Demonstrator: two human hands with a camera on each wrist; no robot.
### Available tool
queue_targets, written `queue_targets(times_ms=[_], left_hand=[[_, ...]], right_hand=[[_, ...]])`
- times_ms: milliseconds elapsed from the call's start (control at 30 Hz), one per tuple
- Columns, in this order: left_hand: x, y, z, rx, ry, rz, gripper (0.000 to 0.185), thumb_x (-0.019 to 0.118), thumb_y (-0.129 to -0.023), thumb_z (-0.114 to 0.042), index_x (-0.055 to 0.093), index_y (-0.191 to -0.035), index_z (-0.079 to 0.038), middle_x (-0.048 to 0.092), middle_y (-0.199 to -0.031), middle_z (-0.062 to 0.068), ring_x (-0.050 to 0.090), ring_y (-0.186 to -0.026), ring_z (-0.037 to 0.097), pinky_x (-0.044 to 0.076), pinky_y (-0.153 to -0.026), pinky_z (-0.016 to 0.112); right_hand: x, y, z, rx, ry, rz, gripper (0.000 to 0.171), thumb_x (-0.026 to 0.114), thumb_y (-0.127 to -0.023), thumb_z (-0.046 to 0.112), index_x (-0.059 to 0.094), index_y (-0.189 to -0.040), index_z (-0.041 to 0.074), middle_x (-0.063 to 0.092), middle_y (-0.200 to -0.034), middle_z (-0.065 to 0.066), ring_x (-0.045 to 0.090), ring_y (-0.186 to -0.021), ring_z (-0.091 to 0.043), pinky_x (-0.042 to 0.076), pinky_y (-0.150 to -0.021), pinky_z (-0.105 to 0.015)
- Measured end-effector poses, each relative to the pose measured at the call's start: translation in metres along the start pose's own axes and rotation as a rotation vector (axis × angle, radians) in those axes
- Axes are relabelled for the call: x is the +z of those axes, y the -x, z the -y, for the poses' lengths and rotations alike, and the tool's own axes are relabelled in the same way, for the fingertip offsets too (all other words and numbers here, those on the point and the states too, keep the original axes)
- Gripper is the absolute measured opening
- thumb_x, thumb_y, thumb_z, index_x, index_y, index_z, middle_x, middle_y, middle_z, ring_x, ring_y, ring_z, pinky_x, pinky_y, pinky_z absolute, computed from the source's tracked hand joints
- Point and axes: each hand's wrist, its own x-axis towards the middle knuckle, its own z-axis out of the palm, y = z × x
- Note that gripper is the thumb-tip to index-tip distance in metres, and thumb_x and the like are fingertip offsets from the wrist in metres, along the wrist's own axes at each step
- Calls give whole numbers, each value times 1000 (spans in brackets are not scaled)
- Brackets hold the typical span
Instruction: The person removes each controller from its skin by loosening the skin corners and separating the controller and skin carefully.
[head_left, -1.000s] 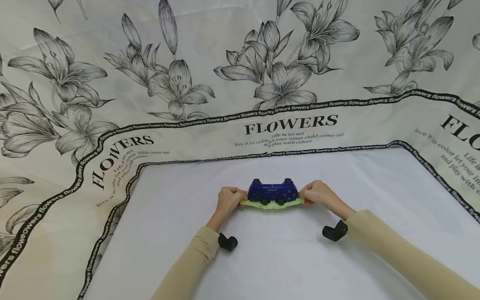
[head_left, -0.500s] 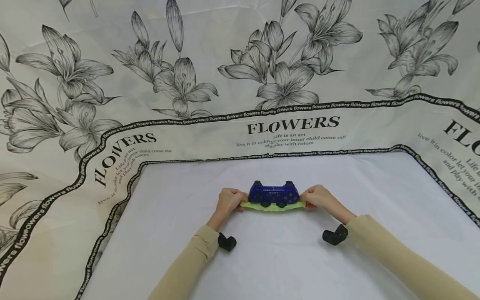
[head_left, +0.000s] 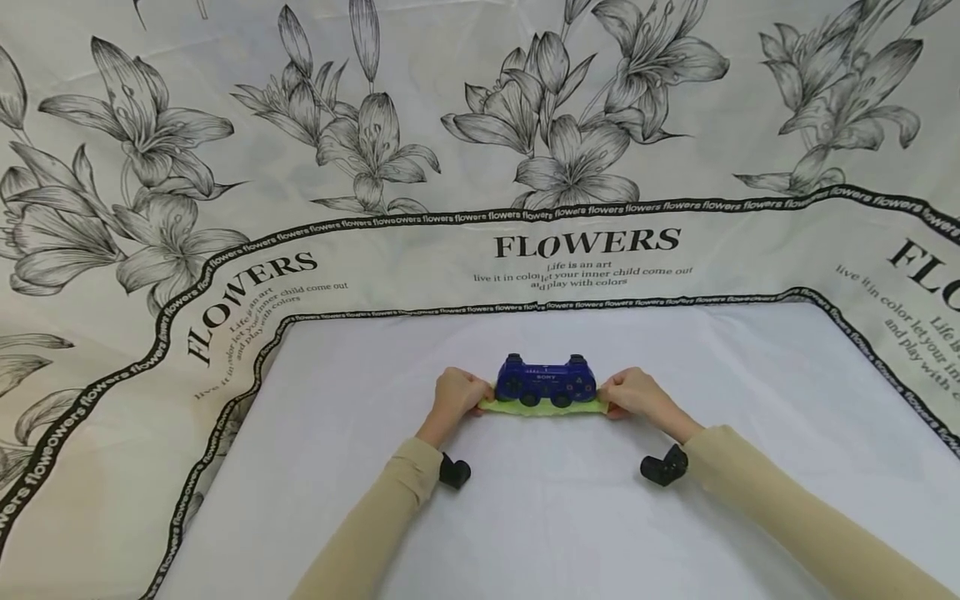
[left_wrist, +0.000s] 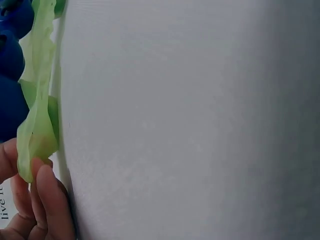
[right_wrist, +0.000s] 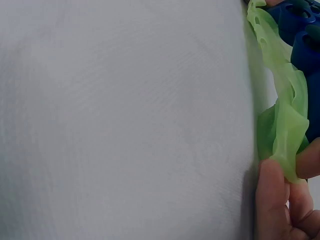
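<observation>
A staged recording corner rather than a lived-in room, it appears: a tabletop (head_left: 570, 517) under a plain white sheet, closed in behind and at both sides by a draped backdrop (head_left: 450, 108) printed with grey lilies, black borders and the word "FLOWERS". No walls, furniture or windows show past the cloth, so whether it stands in a home or a studio cannot be told.
</observation>
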Motion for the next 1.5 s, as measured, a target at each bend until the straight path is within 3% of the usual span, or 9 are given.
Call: queue_targets(times_ms=[200, 333, 500, 600, 767, 933, 1100, 1333, 1500], left_hand=[[-3, 1, -7, -22, -88, 20, 6, 72, -64, -9, 76, -68, -6, 51, -41, -6, 47, -38, 8, 37, -39, 19], [-3, 3, -10, -46, -81, 40, 10, 72, -66, -9, 75, -75, -9, 57, -46, -3, 49, -42, 10, 38, -41, 19], [-5, -1, -16, -40, -32, 85, 19, 77, -69, -8, 72, -87, -9, 65, -64, 1, 52, -51, 10, 40, -46, 20], [-10, -3, -13, 33, 20, 97, 24, 82, -67, -4, 70, -87, -5, 67, -74, 4, 53, -56, 9, 43, -50, 19], [-14, -3, 1, 230, 57, 74, 24, 88, -62, -3, 73, -80, -3, 70, -73, 8, 55, -58, 5, 45, -55, 16], [-14, 3, 6, 307, 98, 57, 27, 88, -62, -2, 74, -85, -2, 72, -79, 12, 65, -63, 10, 52, -60, 19], [-12, 10, 11, 407, 50, 51, 39, 86, -66, -6, 74, -103, -8, 72, -84, 11, 69, -71, 17, 55, -64, 23], [-14, 15, 13, 407, 19, 52, 34, 84, -70, -6, 75, -102, -6, 73, -88, 12, 70, -76, 19, 56, -67, 23], [-15, 18, 12, 414, 10, 108, 34, 80, -74, -3, 72, -107, -1, 71, -93, 16, 68, -79, 20, 56, -69, 23]], right_hand=[[-1, -2, 0, -44, -9, -4, 25, 57, -86, 10, 68, -96, -10, 66, -71, -3, 60, -58, -7, 55, -58, -22], [-4, -2, 1, -60, -7, -2, 25, 56, -85, 9, 69, -96, -9, 67, -73, -3, 61, -61, -7, 56, -60, -22], [-8, 0, 0, -49, -23, 16, 27, 54, -85, 7, 67, -100, -11, 68, -75, -4, 61, -62, -7, 56, -62, -23], [-8, 0, 1, -35, -38, 23, 30, 55, -85, 6, 66, -105, -13, 68, -77, -6, 61, -61, -6, 57, -61, -23], [-9, 1, 2, -31, -55, 35, 32, 55, -85, 6, 64, -108, -15, 69, -82, -10, 62, -63, -7, 57, -62, -24], [-8, 1, 1, -25, -58, 30, 34, 56, -84, 6, 62, -110, -15, 69, -83, -11, 62, -61, -6, 56, -60, -23], [-5, 3, 1, -26, -76, 10, 32, 55, -83, 5, 60, -109, -13, 67, -86, -12, 61, -61, -7, 55, -59, -22], [-3, 3, 1, -5, -162, 19, 30, 58, -86, 2, 58, -111, -12, 64, -89, -10, 62, -66, -7, 57, -62, -23], [1, 3, -2, -13, -185, 3, 29, 61, -87, 0, 59, -113, -12, 68, -94, -13, 62, -68, -6, 58, -64, -23]])
